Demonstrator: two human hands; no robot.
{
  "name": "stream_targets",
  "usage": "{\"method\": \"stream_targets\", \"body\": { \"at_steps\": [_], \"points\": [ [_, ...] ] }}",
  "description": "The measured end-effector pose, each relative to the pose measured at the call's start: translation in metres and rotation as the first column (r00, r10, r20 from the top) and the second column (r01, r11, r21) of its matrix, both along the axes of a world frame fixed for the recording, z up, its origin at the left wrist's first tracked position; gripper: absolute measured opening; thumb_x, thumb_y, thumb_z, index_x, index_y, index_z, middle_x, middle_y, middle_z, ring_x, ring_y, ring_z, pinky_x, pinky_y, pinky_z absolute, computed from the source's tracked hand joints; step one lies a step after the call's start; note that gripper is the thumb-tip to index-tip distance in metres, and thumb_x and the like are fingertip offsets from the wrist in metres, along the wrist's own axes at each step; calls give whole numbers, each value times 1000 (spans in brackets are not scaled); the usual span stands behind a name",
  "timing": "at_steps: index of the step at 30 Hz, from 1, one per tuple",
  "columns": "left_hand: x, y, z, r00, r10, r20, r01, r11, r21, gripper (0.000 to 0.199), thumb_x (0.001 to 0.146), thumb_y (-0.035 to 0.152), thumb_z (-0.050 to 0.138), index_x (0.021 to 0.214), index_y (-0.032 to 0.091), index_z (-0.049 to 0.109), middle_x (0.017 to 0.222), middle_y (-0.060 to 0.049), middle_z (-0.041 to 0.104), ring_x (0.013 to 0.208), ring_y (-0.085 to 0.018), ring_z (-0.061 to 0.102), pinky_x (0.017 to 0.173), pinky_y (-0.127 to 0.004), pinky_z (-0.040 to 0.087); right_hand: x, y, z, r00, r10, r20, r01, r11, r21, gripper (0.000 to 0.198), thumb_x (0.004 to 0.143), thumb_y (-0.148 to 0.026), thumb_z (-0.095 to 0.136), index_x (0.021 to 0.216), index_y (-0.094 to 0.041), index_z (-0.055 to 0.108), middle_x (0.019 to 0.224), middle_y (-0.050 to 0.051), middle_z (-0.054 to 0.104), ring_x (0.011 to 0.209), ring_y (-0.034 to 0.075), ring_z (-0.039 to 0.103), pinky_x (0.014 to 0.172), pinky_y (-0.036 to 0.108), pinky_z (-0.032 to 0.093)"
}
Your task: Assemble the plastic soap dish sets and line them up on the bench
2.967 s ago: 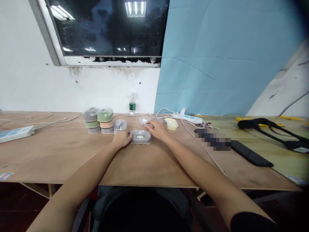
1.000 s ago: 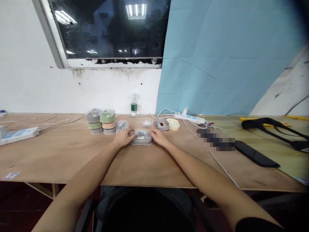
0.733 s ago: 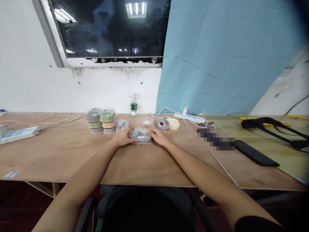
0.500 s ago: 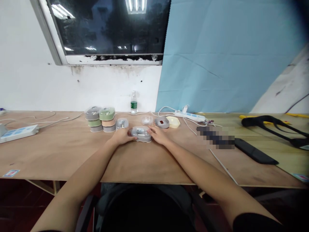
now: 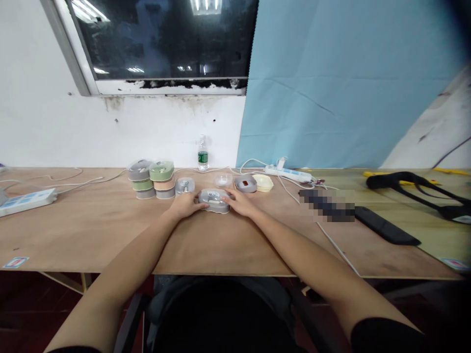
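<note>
White wall (image 5: 154,122) filled the background, partly covered by a hanging blue sheet (image 5: 316,83) and broken by a dark window (image 5: 162,39). Before it ran a brown wooden tabletop (image 5: 228,245), bearing a white power strip (image 5: 289,174). Two three-high stacks of lidded containers stood side by side: the left stack (image 5: 140,179) gray, green, gray from the top, the right stack (image 5: 162,179) green, peach, gray. Near the wall stood an upright clear bottle (image 5: 202,154). The gray box (image 5: 215,202), under a clear lid showing something pale, sat on the table between the hands. The left hand (image 5: 184,203) gripped its left end; the right hand (image 5: 239,202) touched its right end, though whether it gripped or merely rested could not be told. Another lidded gray container (image 5: 185,186) stood just behind the left hand. Farther right, an open gray container (image 5: 246,184) held a small reddish-brown piece (image 5: 245,183), beside a pale yellow container (image 5: 264,183).
</note>
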State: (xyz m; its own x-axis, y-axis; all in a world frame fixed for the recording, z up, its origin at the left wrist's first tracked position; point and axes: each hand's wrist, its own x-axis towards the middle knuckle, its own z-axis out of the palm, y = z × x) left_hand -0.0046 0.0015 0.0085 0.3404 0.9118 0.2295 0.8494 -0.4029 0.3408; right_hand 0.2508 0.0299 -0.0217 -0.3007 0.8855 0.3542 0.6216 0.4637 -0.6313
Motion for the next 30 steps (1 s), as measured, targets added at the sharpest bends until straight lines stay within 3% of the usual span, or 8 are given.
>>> {"method": "stream_targets", "body": {
  "at_steps": [11, 15, 18, 20, 23, 25, 27, 30],
  "points": [
    [0, 3, 0, 998, -37, 47, 38, 999, -31, 61, 81, 51, 59, 135, 26, 48, 115, -7, 66, 102, -25, 62, 83, -31, 46, -3, -11, 15, 994, -67, 90, 63, 997, 45, 41, 83, -54, 58, 106, -22, 70, 103, 6, 72, 92, 23, 66, 81, 32, 49],
    [-1, 4, -3, 999, -18, 48, 18, 1000, 17, 53, 83, 45, 57, 132, 26, 51, 118, -7, 65, 103, -25, 61, 84, -31, 46, -1, -12, 18, 985, -148, 89, 144, 988, 46, 34, 86, -49, 56, 93, -20, 72, 90, 6, 73, 82, 20, 67, 73, 28, 49],
    [-1, 4, -4, 1000, 2, 31, -4, 999, 51, 51, 84, 42, 56, 132, 25, 52, 118, -7, 64, 102, -24, 61, 84, -32, 46, -1, -13, 17, 979, -188, 75, 181, 980, 85, 36, 85, -45, 57, 105, -19, 70, 90, 7, 73, 82, 21, 66, 75, 31, 49],
    [-1, 3, -3, 1000, -11, 16, 10, 998, 56, 51, 85, 40, 54, 133, 25, 51, 118, -7, 65, 100, -24, 62, 83, -31, 47, -1, -15, 17, 991, -121, 56, 115, 987, 108, 40, 87, -43, 55, 120, -21, 63, 99, 7, 72, 90, 22, 66, 80, 33, 49],
    [-1, 2, -2, 999, -44, -5, 45, 997, 60, 50, 85, 35, 50, 134, 23, 50, 111, -7, 67, 96, -23, 63, 82, -31, 47, -1, -17, 17, 996, 37, 76, -43, 997, 71, 43, 90, -46, 50, 127, -26, 59, 113, 5, 69, 99, 23, 65, 86, 35, 49],
    [-2, 2, -3, 997, -74, -6, 74, 997, 20, 56, 82, 29, 50, 137, 20, 46, 102, -7, 68, 91, -22, 64, 80, -30, 47, 0, -18, 16, 987, 103, 126, -107, 994, 29, 57, 82, -53, 60, 132, -27, 54, 121, 6, 65, 104, 26, 64, 89, 37, 48],
    [-2, 2, -5, 994, -111, -3, 111, 993, -42, 70, 77, 28, 54, 143, 16, 35, 97, -7, 68, 87, -22, 64, 79, -31, 48, 0, -19, 15, 976, 112, 185, -116, 993, 13, 87, 65, -56, 75, 141, -27, 44, 129, 9, 60, 113, 30, 59, 93, 40, 46],
    [1, 2, -9, 989, -149, -11, 147, 986, -77, 93, 71, 40, 64, 148, 12, 20, 110, -11, 64, 98, -26, 62, 85, -34, 47, -2, -19, 10, 971, 60, 230, -71, 997, 39, 106, 55, -56, 81, 145, -26, 35, 134, 13, 55, 119, 35, 53, 95, 43, 44]
  ]
}}
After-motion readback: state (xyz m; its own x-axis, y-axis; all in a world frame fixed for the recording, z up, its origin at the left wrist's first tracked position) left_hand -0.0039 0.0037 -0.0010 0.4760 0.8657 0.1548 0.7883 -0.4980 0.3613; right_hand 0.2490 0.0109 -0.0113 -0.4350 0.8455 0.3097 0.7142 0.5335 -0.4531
